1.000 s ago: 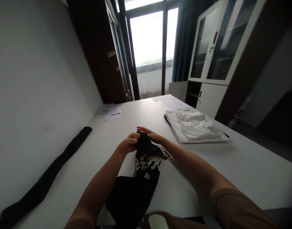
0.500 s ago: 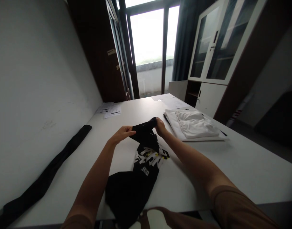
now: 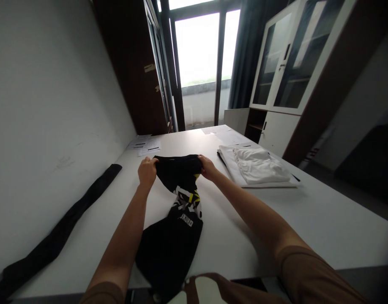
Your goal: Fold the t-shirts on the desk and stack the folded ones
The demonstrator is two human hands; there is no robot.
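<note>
Both my hands hold a black printed garment (image 3: pixel 175 245) by its far edge, stretched between them above the white table (image 3: pixel 244 228). My left hand (image 3: pixel 147 171) pinches the left corner of that edge, fingers closed on the cloth. At the right corner, my right hand (image 3: pixel 208 167) has a similar grip. White and yellow shapes and pale lettering run across the garment's narrowed, bunched middle. Its wider lower part spreads toward me and hangs past the near table edge. I cannot tell what kind of garment it is.
A folded white cloth stack (image 3: pixel 257 164) lies to the right. Along the left wall stretches a long black cloth roll (image 3: pixel 64 228). Papers (image 3: pixel 146 145) rest at the far left. A glass-door cabinet (image 3: pixel 276 63) stands beyond the right side, and a window (image 3: pixel 197 50) faces me.
My hands have moved apart, the left one outward to the left, pulling the top edge straight. The garment's upper part has opened flatter and its lettering has turned into clearer view.
</note>
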